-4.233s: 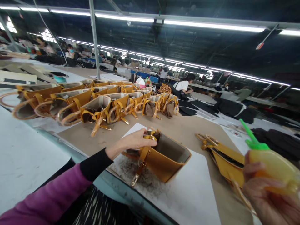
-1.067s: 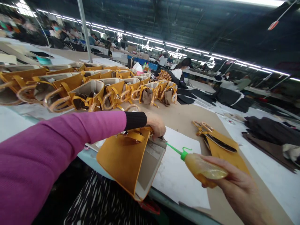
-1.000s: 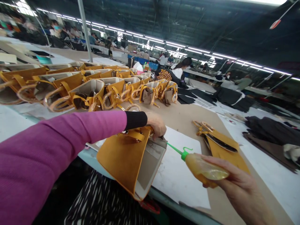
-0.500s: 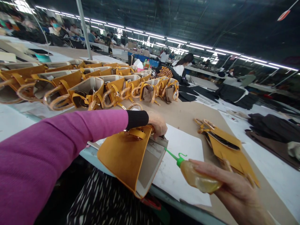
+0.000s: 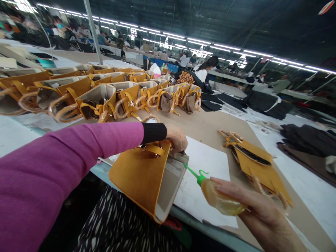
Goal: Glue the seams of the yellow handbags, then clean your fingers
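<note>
A mustard-yellow handbag (image 5: pixel 141 175) lies tilted at the table's near edge, its mouth turned to the right so that the grey lining (image 5: pixel 170 182) shows. My left hand (image 5: pixel 177 139) reaches over the bag and is closed on its far upper rim; some fingertips are hidden inside. In my right hand (image 5: pixel 252 199) is a squeeze bottle (image 5: pixel 220 197) of yellowish liquid with a green nozzle (image 5: pixel 193 171). The nozzle's tip is at the right edge of the bag's lining; whether it touches, I cannot tell. White paper (image 5: pixel 210 168) lies beneath.
Rows of similar yellow bags (image 5: pixel 102 94) stand at the back left. A flatter yellow bag (image 5: pixel 257 164) lies to the right of the paper. Dark fabric pieces (image 5: pixel 309 140) are piled at the far right. A person (image 5: pixel 203 73) bends over the table farther back.
Very little differs. The view has shifted slightly, and the bottle's nozzle remains at the lining's edge with both hands in nearly the same position.
</note>
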`<state>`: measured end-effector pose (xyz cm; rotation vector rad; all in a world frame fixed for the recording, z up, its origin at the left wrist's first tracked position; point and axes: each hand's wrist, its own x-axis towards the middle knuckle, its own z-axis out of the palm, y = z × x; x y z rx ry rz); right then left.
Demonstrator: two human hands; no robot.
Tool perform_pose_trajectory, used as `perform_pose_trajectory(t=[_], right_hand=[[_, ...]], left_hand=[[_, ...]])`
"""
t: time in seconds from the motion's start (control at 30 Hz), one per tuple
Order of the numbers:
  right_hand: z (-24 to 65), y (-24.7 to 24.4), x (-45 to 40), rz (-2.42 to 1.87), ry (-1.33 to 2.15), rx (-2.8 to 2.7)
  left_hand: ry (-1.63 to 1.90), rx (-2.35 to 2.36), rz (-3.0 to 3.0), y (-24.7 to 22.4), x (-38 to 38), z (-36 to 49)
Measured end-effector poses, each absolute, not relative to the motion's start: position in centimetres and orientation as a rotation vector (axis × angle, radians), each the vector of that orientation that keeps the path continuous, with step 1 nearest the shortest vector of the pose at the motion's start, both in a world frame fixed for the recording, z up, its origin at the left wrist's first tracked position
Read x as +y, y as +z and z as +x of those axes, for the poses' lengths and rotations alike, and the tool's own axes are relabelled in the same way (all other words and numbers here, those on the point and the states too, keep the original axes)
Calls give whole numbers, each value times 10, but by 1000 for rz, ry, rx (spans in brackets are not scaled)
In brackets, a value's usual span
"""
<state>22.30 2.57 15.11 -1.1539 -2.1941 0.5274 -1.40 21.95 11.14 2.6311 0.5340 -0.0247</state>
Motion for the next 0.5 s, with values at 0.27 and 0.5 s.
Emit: perform_pose_trajectory(t=[0.27,0.5], right_hand=[[225,158,30,-1167,508,-2153],[231,144,19,-1265,701,-2099]], left_hand=[[-278,576,2627,119,219,-6],[-422,609,2627,122,215,-2]])
